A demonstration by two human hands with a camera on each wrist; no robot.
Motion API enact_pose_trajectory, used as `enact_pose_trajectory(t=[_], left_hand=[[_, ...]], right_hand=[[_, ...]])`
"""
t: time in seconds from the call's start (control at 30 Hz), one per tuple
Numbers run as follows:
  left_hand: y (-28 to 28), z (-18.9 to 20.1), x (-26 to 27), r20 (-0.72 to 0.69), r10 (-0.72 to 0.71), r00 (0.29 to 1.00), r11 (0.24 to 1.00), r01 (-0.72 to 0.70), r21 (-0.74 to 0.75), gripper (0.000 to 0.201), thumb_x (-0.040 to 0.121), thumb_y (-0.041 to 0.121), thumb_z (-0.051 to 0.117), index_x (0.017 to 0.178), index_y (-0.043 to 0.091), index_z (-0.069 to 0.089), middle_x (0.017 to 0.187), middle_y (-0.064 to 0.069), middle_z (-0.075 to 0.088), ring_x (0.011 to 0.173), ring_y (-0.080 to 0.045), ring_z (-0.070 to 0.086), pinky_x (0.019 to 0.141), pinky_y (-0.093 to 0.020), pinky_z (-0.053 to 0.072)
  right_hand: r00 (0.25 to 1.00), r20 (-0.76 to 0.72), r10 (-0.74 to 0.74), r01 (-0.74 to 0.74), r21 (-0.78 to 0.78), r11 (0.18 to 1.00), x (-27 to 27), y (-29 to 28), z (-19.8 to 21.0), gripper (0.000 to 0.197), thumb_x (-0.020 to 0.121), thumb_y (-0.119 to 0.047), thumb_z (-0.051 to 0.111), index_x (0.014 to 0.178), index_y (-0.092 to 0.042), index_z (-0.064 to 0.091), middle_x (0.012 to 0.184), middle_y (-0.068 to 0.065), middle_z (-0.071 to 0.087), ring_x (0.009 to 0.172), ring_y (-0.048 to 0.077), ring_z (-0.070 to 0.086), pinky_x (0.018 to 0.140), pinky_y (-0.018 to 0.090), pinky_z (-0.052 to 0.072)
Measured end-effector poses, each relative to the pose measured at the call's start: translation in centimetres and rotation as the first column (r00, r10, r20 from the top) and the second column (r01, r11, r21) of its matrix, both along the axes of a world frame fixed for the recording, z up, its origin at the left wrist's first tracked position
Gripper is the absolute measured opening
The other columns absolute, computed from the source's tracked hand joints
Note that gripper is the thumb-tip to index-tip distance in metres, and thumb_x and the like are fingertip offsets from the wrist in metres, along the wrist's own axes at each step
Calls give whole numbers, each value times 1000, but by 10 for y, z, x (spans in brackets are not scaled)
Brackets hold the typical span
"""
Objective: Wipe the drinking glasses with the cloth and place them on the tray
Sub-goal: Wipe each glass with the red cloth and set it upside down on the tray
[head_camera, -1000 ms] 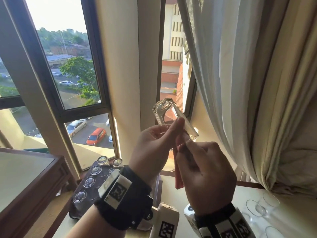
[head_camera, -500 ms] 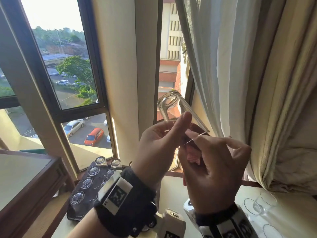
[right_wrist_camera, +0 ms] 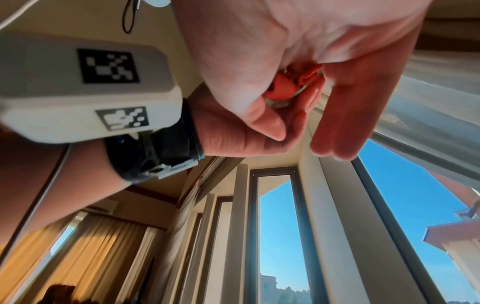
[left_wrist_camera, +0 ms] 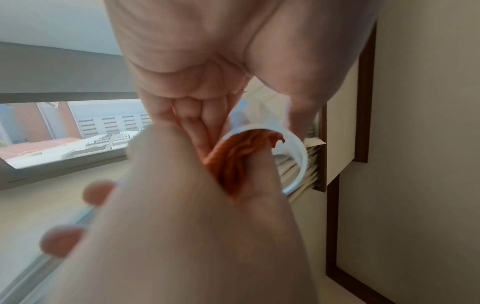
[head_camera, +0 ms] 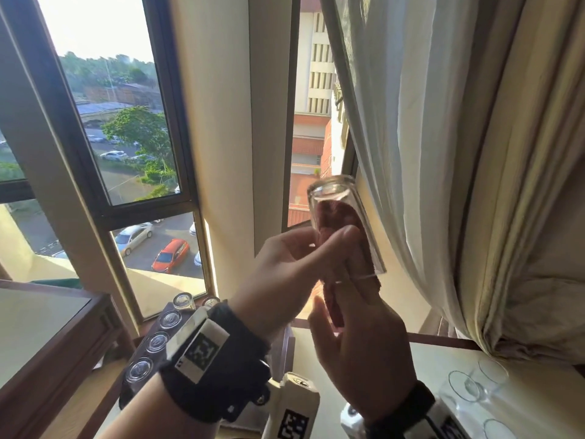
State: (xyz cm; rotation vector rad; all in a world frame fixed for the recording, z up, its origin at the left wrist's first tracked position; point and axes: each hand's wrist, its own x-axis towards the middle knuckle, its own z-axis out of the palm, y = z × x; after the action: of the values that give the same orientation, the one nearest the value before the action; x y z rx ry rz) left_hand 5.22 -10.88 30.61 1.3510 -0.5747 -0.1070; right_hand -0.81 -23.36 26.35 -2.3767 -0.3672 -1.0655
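Observation:
My left hand (head_camera: 297, 261) grips a clear drinking glass (head_camera: 340, 198) in front of the window, tilted with its base up and thumb across its side. A red cloth (head_camera: 337, 223) is stuffed inside it, its tail hanging below the mouth. From below, my right hand (head_camera: 357, 340) holds the cloth, one finger pushed into the glass. In the left wrist view the glass rim (left_wrist_camera: 298, 156) rings the cloth (left_wrist_camera: 233, 162) and that finger. The right wrist view shows the cloth (right_wrist_camera: 285, 86) bunched between thumb and fingers. A dark tray (head_camera: 126, 396) with several upturned glasses (head_camera: 157, 340) sits lower left.
More clear glasses (head_camera: 465, 386) stand on the pale table at the lower right. A cream curtain (head_camera: 443, 153) hangs close to the right of the held glass. A wooden, glass-topped table (head_camera: 47, 327) stands at the left, and window frames lie straight ahead.
The cloth has gone from the glass's mouth to deep inside it, pushed up by my right finger. My left hand still holds the glass, now a little higher and to the right.

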Motion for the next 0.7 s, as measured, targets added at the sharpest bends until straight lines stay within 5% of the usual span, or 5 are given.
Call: enact_pose_trajectory(t=[0.13,0.27,0.43,0.57,0.7], left_hand=[[2,-5,4,-2,-107,994,994,107,8,66,82,64,81,106,2,76,105,-29,73,100,-44,71,100,-64,55],[7,-5,12,-84,-157,984,986,151,-65,78,77,64,84,105,-7,68,90,-24,66,74,-33,69,59,-37,62],[0,-6,17,-149,4,989,1000,-6,-13,55,78,59,75,97,9,83,102,-24,75,98,-29,73,97,-41,57],[3,-8,20,-89,-29,996,1000,29,2,60,75,63,85,99,9,82,108,-32,72,100,-32,73,102,-53,56],[4,-7,17,-157,-208,965,966,178,-189,80,75,52,92,115,-12,66,113,-39,65,89,-29,75,84,-40,64]], right_hand=[[997,-47,68,-59,182,982,3,3,10,47,91,-15,63,130,-35,49,92,-9,70,73,8,66,67,2,47],[902,-172,396,-270,490,829,-3,8,21,47,98,-13,65,132,-43,51,87,-10,73,72,6,74,55,21,59],[996,-36,-77,74,-80,994,9,1,15,46,92,-22,71,135,-28,53,121,-1,73,69,19,74,68,31,64],[998,-60,-15,18,52,998,10,7,11,41,97,-20,65,134,-33,55,112,2,76,72,18,76,75,22,56],[702,-141,698,-255,865,431,-2,14,35,46,95,-6,62,132,-32,57,76,19,69,55,26,69,45,39,58]])
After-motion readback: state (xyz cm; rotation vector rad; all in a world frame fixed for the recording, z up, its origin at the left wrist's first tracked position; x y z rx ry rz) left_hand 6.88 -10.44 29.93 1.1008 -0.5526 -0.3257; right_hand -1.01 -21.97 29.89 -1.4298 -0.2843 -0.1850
